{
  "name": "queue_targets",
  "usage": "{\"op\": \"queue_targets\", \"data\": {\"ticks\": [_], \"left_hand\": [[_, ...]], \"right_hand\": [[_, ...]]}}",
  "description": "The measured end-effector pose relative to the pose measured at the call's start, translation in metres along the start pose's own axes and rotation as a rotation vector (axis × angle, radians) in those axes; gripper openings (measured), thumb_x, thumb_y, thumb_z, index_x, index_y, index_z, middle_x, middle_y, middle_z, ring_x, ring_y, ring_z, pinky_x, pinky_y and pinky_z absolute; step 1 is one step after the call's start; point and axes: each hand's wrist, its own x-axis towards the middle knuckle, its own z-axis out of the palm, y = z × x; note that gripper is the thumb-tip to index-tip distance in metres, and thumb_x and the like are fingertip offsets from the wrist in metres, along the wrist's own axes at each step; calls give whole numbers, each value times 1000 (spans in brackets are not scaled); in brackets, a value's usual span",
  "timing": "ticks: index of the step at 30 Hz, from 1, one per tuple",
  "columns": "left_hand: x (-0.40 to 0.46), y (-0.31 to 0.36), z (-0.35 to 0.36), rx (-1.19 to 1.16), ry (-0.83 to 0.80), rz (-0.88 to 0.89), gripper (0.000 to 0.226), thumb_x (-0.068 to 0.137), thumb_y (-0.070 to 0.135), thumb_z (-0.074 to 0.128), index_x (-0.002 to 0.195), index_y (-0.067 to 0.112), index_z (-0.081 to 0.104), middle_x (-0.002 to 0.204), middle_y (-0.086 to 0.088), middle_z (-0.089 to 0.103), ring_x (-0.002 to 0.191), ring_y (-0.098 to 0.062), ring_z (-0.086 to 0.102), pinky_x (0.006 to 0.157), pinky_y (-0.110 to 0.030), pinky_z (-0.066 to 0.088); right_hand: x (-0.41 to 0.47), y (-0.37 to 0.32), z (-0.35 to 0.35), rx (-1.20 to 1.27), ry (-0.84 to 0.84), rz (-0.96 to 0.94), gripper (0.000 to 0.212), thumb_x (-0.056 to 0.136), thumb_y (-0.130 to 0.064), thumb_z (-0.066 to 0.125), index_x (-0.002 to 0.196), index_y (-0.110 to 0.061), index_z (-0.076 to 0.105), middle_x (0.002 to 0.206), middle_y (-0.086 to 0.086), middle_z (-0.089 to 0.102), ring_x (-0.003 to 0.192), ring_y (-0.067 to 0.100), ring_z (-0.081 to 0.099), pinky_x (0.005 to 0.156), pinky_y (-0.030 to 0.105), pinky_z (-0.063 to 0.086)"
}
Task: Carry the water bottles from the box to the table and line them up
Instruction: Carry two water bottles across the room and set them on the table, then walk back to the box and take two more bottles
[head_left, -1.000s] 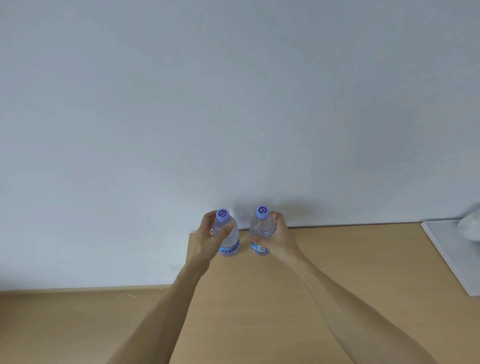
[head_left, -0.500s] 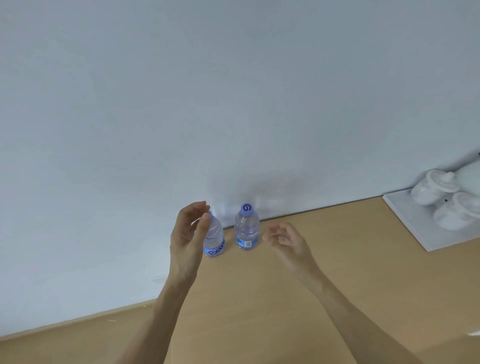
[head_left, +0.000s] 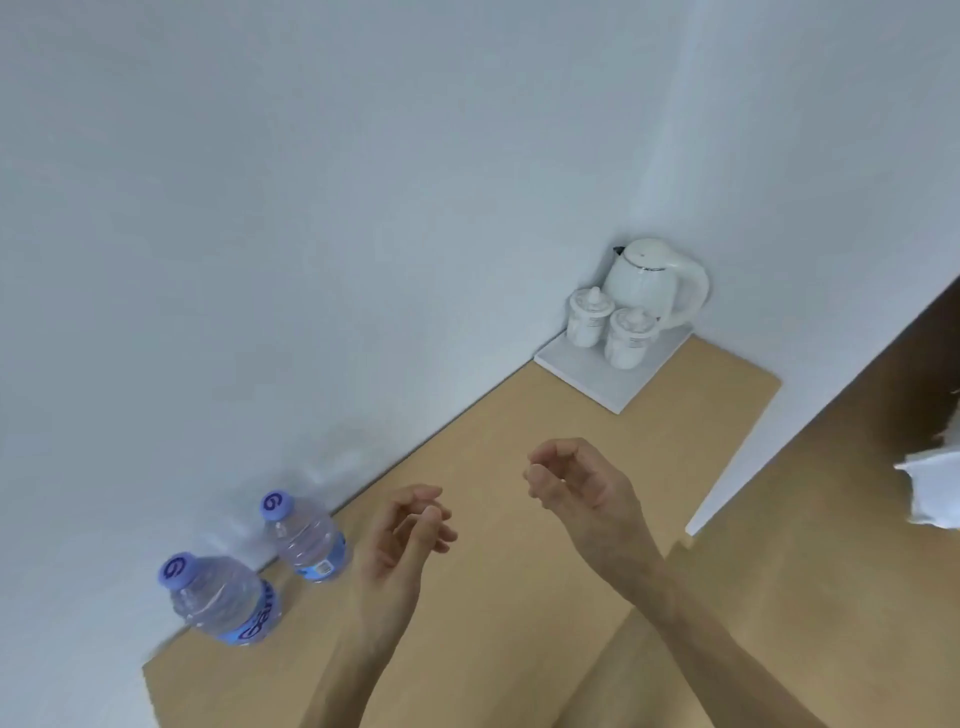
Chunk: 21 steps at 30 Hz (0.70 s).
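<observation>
From the head camera I'm seeing two small clear plastic water bottles with purple caps standing upright on the light wooden table (head_left: 519, 597), right against the white wall (head_left: 311, 208). The nearer bottle (head_left: 221, 603) is sitting at eight o'clock, the farther bottle (head_left: 306, 540) just beside it, a gap between them. My left hand (head_left: 402, 540) is hovering right of the bottles, fingers loosely curled, holding nothing. My right hand (head_left: 582, 493) is hanging at three o'clock of it, also loosely curled and empty. At one o'clock, a white electric kettle (head_left: 654, 280) and two white lidded cups (head_left: 608, 327) are resting on a white tray (head_left: 608, 387).
</observation>
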Motion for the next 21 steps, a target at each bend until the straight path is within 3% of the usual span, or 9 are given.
{"op": "queue_targets", "data": {"ticks": [5,9,12,17,21], "left_hand": [[8,1,101,25,-234,-18,26,83,46,63,101,28,69,87,-6,69,77,-27,68,69,-31,55],[8,7,200,2,-393,-21,27,81,46,64,99,27,70,84,-8,69,75,-27,67,68,-27,53],[9,13,276,6,-506,-16,26,80,46,64,97,28,71,81,-9,69,73,-26,66,68,-26,52],[8,20,387,39,-661,-3,26,81,47,63,99,29,70,81,-6,70,73,-22,67,71,-23,52],[14,14,458,79,-760,7,14,87,36,62,99,32,70,83,-5,69,74,-24,69,70,-25,53]], "right_hand": [[-22,-22,-96,-34,178,-81,20,85,-43,69,99,-29,67,90,0,70,84,16,65,78,32,52],[-41,-33,-185,-52,295,-100,25,82,-48,68,100,-31,67,90,0,70,84,16,64,77,30,51],[-51,-35,-252,-53,370,-80,25,81,-48,67,99,-31,67,90,-4,69,84,16,64,81,40,51],[-66,-34,-352,-106,464,-57,24,84,-50,65,101,-33,66,88,-12,68,82,12,64,79,31,52],[-70,-28,-419,-155,538,-29,24,85,-51,64,101,-34,66,87,-12,68,81,12,64,78,33,54]]}}
